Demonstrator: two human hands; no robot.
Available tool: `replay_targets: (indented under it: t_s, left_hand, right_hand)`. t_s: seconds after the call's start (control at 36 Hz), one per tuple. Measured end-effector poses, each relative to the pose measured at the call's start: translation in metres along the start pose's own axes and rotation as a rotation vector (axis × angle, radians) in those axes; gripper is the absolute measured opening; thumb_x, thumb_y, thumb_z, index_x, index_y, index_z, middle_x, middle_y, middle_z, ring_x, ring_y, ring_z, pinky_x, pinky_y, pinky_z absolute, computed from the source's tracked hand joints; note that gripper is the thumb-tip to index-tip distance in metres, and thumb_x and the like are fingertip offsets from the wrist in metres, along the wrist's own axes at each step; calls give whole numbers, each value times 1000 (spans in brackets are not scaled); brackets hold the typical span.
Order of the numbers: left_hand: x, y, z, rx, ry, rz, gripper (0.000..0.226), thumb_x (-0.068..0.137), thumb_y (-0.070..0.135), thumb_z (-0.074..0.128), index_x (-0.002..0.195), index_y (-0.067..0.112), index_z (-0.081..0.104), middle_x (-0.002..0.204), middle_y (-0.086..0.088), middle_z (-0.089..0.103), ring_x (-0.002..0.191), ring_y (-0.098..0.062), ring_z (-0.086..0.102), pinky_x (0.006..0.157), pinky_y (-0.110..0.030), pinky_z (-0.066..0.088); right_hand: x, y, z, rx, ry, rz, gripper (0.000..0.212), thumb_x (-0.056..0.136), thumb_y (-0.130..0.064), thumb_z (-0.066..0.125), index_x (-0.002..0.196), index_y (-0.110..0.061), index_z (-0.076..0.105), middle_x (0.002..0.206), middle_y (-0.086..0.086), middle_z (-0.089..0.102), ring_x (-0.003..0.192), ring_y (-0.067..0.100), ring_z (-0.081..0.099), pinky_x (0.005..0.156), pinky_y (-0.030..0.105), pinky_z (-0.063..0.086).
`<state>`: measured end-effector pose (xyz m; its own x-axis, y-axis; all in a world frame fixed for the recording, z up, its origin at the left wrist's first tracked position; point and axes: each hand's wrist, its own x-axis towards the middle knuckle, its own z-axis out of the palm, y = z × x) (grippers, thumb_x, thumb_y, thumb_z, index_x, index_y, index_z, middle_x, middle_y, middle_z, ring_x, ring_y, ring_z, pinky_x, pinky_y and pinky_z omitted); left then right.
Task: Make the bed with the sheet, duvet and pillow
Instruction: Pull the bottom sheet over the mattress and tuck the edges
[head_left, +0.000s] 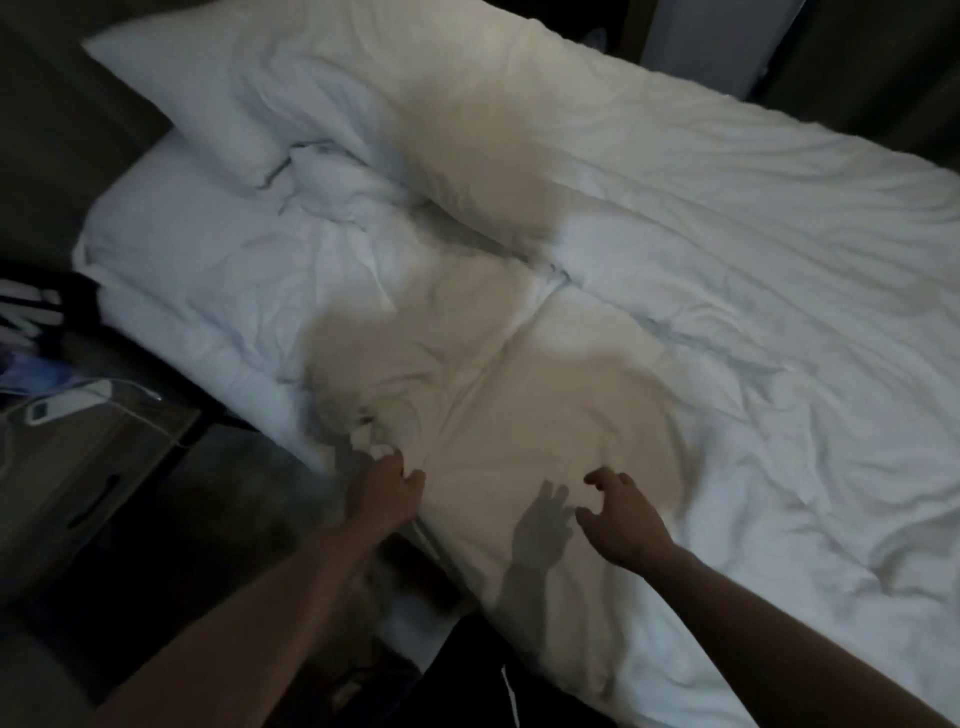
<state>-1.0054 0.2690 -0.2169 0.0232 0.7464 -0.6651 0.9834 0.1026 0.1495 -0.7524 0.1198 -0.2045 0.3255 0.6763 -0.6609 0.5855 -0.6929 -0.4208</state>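
White bed (171, 249) holds a pillow (218, 93) and duvet (727, 312); left hand (384, 488) pinches the duvet's edge, right hand (618, 514) hovers open.

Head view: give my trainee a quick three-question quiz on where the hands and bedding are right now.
1. True or false: the right hand is gripping the duvet.
2. Where does the pillow lie? A) at the far left end of the bed B) on the floor C) under the left hand
3. Fill in: the left hand's fingers are at the near ___ of the bedding.

Key:
1. False. It hovers with its fingers spread and holds nothing; its shadow falls on the duvet.
2. A.
3. Edge. Whether it grips the fabric there is too blurred to tell.
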Motion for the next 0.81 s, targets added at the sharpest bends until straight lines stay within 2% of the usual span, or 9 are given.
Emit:
replay_targets:
  t_s: [0.11, 0.22, 0.31, 0.33, 0.44, 0.53, 0.64, 0.81]
  left_hand:
    - [-40, -43, 19, 111, -167, 8, 66, 79, 57, 38, 118, 6, 57, 129, -17, 58, 119, -31, 54, 98, -34, 44]
    - [-52, -54, 23, 261, -303, 10, 63, 96, 52, 47, 135, 3, 47, 141, -18, 49, 127, -31, 49, 99, -30, 41]
    - [-44, -44, 3, 381, -369, 40, 63, 94, 57, 50, 127, 4, 56, 139, -17, 53, 124, -30, 53, 97, -29, 42]
    - [-38, -40, -7, 394, -363, 48, 61, 93, 58, 51, 123, 5, 59, 137, -16, 55, 122, -30, 55, 97, -29, 42]
    - [-16, -17, -66, 297, -197, 47, 64, 97, 54, 49, 134, 3, 53, 143, -16, 50, 129, -29, 49, 102, -29, 38]
    - [10, -5, -112, 208, -84, 36, 55, 97, 49, 51, 126, 3, 60, 134, -14, 58, 121, -28, 54, 98, -28, 41]
    - [42, -2, -161, 169, 16, -10, 56, 96, 45, 53, 133, 4, 56, 137, -15, 56, 120, -30, 55, 95, -29, 44]
    - [104, -22, -211, 85, 43, -98, 55, 91, 46, 59, 122, 1, 59, 119, -17, 63, 95, -31, 63, 71, -30, 53]
  right_hand:
    - [-16, -1, 3, -2, -56, -30, 47, 89, -28, 59, 133, -15, 47, 135, 11, 47, 108, 28, 60, 93, 36, 47]
    - [-26, -4, -1, 3, -100, -53, 49, 88, -27, 59, 133, -14, 47, 133, 12, 48, 109, 29, 60, 94, 36, 47]
    - [-27, -7, -6, -7, -107, -64, 49, 89, -30, 59, 134, -15, 47, 135, 11, 48, 110, 27, 60, 94, 36, 47]
    - [-25, -9, -9, -7, -107, -69, 49, 89, -30, 60, 134, -15, 47, 135, 11, 47, 111, 28, 59, 94, 36, 47]
    - [-12, -21, -25, -4, -84, -83, 51, 88, -31, 62, 133, -16, 47, 135, 11, 48, 113, 29, 57, 95, 37, 47]
    - [3, -37, -38, -7, -58, -99, 51, 88, -31, 61, 134, -15, 46, 136, 11, 47, 115, 30, 56, 95, 37, 46]
    - [24, -70, -51, 15, -23, -130, 51, 89, -30, 60, 135, -15, 46, 137, 12, 46, 115, 30, 56, 95, 37, 46]
    - [58, -130, -53, 41, 12, -157, 52, 90, -31, 60, 137, -15, 44, 138, 11, 46, 116, 28, 55, 96, 37, 45]
